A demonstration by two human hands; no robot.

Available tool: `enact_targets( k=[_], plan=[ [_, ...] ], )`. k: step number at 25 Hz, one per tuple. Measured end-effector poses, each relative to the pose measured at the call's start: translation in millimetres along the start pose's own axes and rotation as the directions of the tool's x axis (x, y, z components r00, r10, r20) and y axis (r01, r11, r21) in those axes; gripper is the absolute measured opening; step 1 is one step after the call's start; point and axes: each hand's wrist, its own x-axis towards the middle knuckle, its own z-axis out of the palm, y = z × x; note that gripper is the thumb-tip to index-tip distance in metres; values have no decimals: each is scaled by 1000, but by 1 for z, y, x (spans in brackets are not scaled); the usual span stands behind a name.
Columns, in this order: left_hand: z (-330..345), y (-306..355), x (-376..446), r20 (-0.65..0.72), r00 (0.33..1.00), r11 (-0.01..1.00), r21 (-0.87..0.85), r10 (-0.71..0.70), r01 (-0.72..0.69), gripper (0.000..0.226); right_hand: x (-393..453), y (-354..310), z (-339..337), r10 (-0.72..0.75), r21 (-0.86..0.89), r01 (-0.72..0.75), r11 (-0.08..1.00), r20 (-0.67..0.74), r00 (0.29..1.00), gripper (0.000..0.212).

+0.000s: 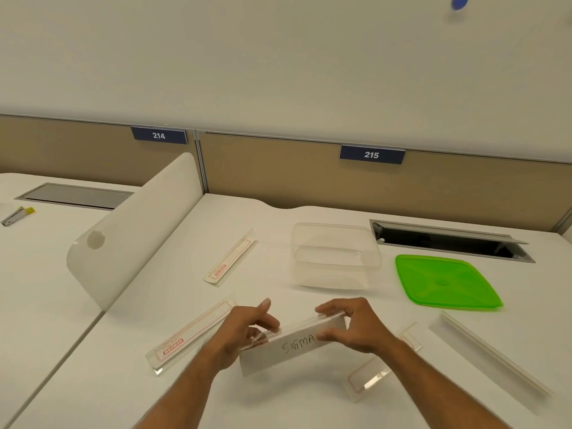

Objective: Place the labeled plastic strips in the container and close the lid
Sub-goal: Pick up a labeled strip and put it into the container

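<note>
Both hands hold one clear plastic strip (278, 351) with a white card that reads "SIGMA", just above the white desk. My left hand (247, 328) pinches its left end and my right hand (349, 323) grips its right end. The clear empty container (335, 257) stands behind the hands, lid off. Its green lid (445, 281) lies flat to the right of it. Other strips lie on the desk: one far left of the container (230, 258), one at the near left (192, 332), one under my right forearm (377, 371), and one at the far right (489, 354).
A white curved divider (133, 230) separates this desk from the one at the left. An open cable hatch (448, 239) lies behind the lid. Partition panels with tags 214 and 215 close the back. A small stapler-like thing (15, 215) lies on the left desk.
</note>
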Motion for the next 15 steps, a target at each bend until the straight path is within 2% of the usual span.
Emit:
enact_targets(
  k=[3, 6, 11, 15],
  plan=[
    [0, 2, 2, 121, 989, 996, -30, -79, 83, 82, -3, 1, -5, 50, 147, -42, 988, -54, 997, 44],
    [3, 2, 3, 202, 973, 991, -45, -114, 126, 90, -5, 2, -9, 88, 216, -67, 974, -90, 992, 43],
    [7, 7, 4, 244, 970, 999, 39, -14, 4, 68, -8, 9, -19, 119, 236, -83, 968, -141, 983, 36],
    [10, 17, 13, 263, 962, 989, 102, 75, -105, 60, -9, 13, -33, 150, 257, -99, 961, -185, 971, 31]
  ],
)
